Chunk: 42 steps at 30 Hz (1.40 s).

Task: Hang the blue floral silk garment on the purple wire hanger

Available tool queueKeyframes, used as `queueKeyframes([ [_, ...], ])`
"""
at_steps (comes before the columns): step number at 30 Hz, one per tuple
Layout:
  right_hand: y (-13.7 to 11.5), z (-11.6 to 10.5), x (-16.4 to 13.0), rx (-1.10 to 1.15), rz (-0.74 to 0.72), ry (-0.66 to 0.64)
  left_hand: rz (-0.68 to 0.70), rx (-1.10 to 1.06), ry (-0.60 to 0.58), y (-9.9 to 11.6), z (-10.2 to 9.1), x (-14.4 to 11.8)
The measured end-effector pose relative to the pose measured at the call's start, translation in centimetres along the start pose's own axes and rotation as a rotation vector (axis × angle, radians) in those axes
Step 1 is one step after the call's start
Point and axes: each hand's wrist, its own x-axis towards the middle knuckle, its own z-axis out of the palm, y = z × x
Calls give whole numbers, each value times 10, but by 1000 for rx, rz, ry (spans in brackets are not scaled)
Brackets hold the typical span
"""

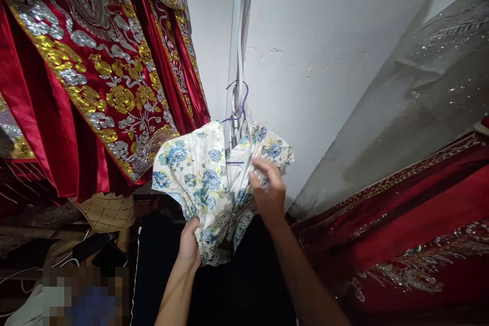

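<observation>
Between left hand (190, 244) and right hand (267, 191): floral garment (202, 178), gripped.

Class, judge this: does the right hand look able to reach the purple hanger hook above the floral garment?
Probably yes: the right hand is already at the floral garment just below the purple hanger, with nothing between.

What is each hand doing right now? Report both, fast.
Left hand: closed, gripping the bunched lower part of the floral garment.
Right hand: fingers at the garment's collar; grip cannot be told.
</observation>
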Motion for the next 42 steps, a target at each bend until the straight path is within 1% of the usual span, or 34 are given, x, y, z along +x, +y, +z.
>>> queueKeyframes([
  [2, 13, 15, -48, 165, 320, 16, -91, -3, -19, -3, 8, -4],
  [3, 20, 23, -68, 250, 478, -82, -139, -2, -28, -4, 10, -5],
  [4, 25, 29, -83, 343, 622, -180, -153, 4, -36, -4, 11, -6],
  [5, 29, 34, -93, 417, 731, -257, -146, 15, -38, -4, 10, -6],
  [6, 31, 38, -98, 474, 801, -333, -124, 29, -34, -4, 7, -4],
  [7, 33, 39, -99, 510, 830, -383, -92, 46, -22, -4, 4, -2],
  [9, 32, 37, -94, 528, 802, -440, -8, 93, 40, -4, -4, 3],
  [10, 31, 34, -91, 520, 781, -450, 50, 135, 76, -5, -9, 7],
  [11, 30, 30, -90, 505, 772, -451, 137, 191, 112, -7, -12, 10],
  [12, 30, 26, -90, 486, 777, -443, 262, 260, 148, -9, -15, 12],
  [14, 29, 19, -95, 450, 795, -425, 597, 442, 220, -15, -18, 13],
  [15, 30, 18, -100, 437, 796, -423, 761, 550, 228, -19, -18, 13],
  [16, 31, 17, -106, 433, 790, -430, 879, 664, 191, -24, -17, 12],
  [17, 33, 18, -111, 437, 783, -441, 932, 777, 104, -28, -15, 10],
  [18, 35, 19, -116, 440, 778, -448, 927, 870, -18, -33, -13, 9],
  [20, 39, 21, -121, 428, 770, -448, 816, 954, -246, -43, -9, 6],
  [21, 42, 22, -121, 412, 768, -454, 747, 953, -310, -48, -6, 6],
  [22, 43, 21, -119, 393, 763, -472, 684, 941, -344, -52, -4, 7],
  [25, 42, 10, -110, 324, 758, -566, 563, 936, -436, -61, 0, 9],
  [28, 33, -5, -99, 284, 772, -621, 569, 922, -499, -66, 7, 9],
  [30, 25, -13, -89, 319, 795, -611, 588, 884, -504, -68, 13, 7],
  [32, 18, -17, -72, 383, 807, -547, 602, 852, -510, -69, 19, 4],
  [35, 9, -18, -27, 441, 759, -402, 621, 835, -514, -69, 24, 3],
  [37, 1, -16, 13, 483, 695, -359, 628, 858, -511, -69, 23, 5],
  [38, -4, -15, 33, 529, 664, -359, 631, 879, -515, -69, 21, 7],
  [40, -15, -11, 68, 584, 590, -322, 624, 929, -549, -67, 17, 13],
  [42, -24, -8, 90, 600, 512, -236, 590, 985, -602, -63, 14, 20],
])
